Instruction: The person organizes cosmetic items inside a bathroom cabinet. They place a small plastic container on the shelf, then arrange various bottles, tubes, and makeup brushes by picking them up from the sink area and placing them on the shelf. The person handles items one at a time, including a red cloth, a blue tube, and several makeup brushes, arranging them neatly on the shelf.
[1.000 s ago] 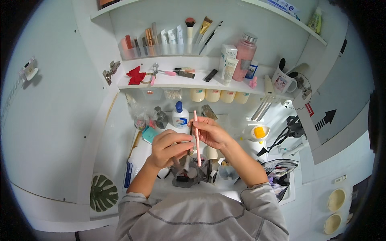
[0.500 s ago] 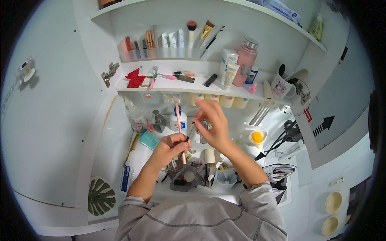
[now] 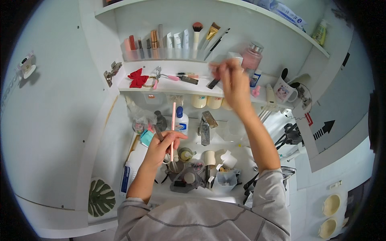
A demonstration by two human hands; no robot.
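Note:
My left hand (image 3: 159,150) is closed around a long thin pink stick (image 3: 173,120), which stands nearly upright. A slimmer grey-brown stick (image 3: 159,135) is held in the same hand. My left index finger points out to the right. My right hand (image 3: 231,80) is raised at the middle shelf, in front of a pink bottle with a silver lid (image 3: 252,55) and a white box (image 3: 235,56). Motion smears its fingers, and whether they hold anything is hidden. Just beside them a small black object (image 3: 213,83) lies on the shelf.
A clear rack (image 3: 161,54) holds lipsticks, tubes and makeup brushes. A red bow (image 3: 138,78) lies on the shelf's left, a mug (image 3: 284,90) on its right. Below stand a metal faucet (image 3: 206,127), a blue-capped white bottle (image 3: 181,120) and a clear container (image 3: 226,179).
My right hand has moved up and right, away from the left hand to the middle shelf. The dark thin tool between the hands no longer shows there. My left hand has shifted slightly left.

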